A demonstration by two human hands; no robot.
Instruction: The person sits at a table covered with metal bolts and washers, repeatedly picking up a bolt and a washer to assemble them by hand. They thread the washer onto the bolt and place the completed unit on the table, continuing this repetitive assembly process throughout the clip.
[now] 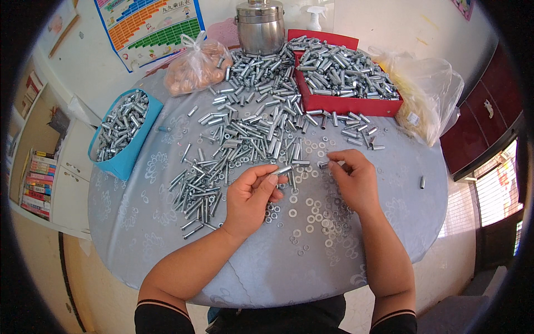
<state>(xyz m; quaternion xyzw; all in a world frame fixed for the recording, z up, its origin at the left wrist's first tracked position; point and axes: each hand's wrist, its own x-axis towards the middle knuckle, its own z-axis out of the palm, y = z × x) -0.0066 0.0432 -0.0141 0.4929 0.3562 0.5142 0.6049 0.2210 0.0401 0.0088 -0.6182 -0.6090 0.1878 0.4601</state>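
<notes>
Hands over grey patterned tablecloth (pixel 167 234), left hand (pixel 251 195) pinching shiny steel bolt (pixel 282 170), right hand (pixel 353 181) pinching metal sleeve (pixel 324 164).

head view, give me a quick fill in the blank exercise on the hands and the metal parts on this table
1. The left hand holds a small metal ____ between its fingertips.
2. The tray behind the loose pile is ____ in colour.
3. The tub full of metal parts on the person's left is ____.
4. The flat rings scattered between the hands are ____.

Missing words: sleeve; red; blue; washers
</notes>
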